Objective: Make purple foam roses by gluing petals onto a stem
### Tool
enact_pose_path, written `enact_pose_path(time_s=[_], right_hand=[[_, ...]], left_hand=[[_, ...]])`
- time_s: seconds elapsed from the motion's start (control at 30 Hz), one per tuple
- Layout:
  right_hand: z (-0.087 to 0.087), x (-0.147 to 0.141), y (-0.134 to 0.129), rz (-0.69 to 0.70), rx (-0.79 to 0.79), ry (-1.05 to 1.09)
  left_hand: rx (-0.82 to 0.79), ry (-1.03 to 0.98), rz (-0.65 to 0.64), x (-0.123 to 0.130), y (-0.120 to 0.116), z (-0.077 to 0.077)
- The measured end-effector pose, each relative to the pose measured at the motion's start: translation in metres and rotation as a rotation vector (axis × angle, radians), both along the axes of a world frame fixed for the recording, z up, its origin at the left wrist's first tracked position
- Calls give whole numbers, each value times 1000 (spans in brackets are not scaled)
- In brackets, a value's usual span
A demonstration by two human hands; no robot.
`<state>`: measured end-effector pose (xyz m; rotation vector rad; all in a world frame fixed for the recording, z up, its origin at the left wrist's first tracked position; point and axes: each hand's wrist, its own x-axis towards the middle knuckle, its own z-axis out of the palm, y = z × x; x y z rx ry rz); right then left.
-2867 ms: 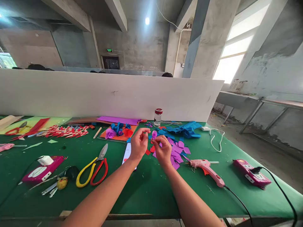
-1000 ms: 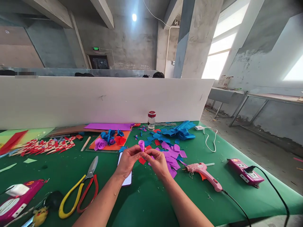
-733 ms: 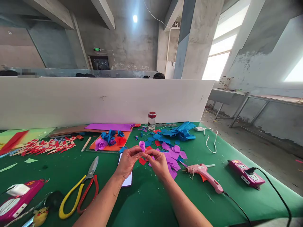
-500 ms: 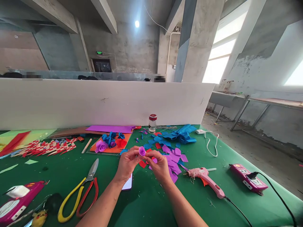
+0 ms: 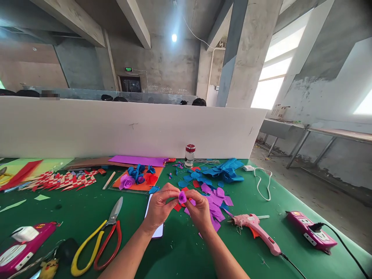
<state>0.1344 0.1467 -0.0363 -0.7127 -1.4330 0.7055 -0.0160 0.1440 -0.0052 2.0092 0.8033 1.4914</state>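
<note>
Purple paper flower [image 5: 182, 197], small and rolled, sits between both hands, lifted over the tabletop [image 5: 180, 255], cupped opening facing the camera. Left hand [image 5: 163, 207]: thumb and index pinching its left side, other fingers curled. Right hand [image 5: 200, 209]: mirrored, fingertips pinching the right side. Forearms come in from the bottom edge, converging mid-frame.

Text: green lit sign [image 5: 128, 69] over the far door [image 5: 130, 84], characters too small to read. Pale handwriting [image 5: 167, 90] on the concrete wall, same problem. Magenta power strip [image 5: 312, 230] at right has white label patches, illegible.

Surface: tabletop is green, littered with small scraps. Phone [image 5: 158, 231] lies partly under the left hand. Purple paper pieces [image 5: 215, 211] just right of the right hand, pink glue gun [image 5: 257, 228] beyond them. Red-and-yellow-handled scissors [image 5: 112, 221] on the left. Red-lidded jar [image 5: 190, 155] upright near the white partition [image 5: 174, 131].

Room: bare concrete, ceiling beams, bright window [image 5: 267, 91] at right.
</note>
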Motion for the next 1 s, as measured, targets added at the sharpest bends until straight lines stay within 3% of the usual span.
enact_pose_path(time_s=[0.4,0.6,0.73,1.0], right_hand=[[0,-1,1,16,2,0],[1,-2,0,27,-159,6],[-1,-1,3,114,-244,52],[-5,-3,4,258,-356,220]], left_hand=[[-51,-58,-15,0,2,-2],[-311,-320,13,7,5,-9],[-472,-483,-9,9,12,-18],[-526,-486,-55,10,11,-15]])
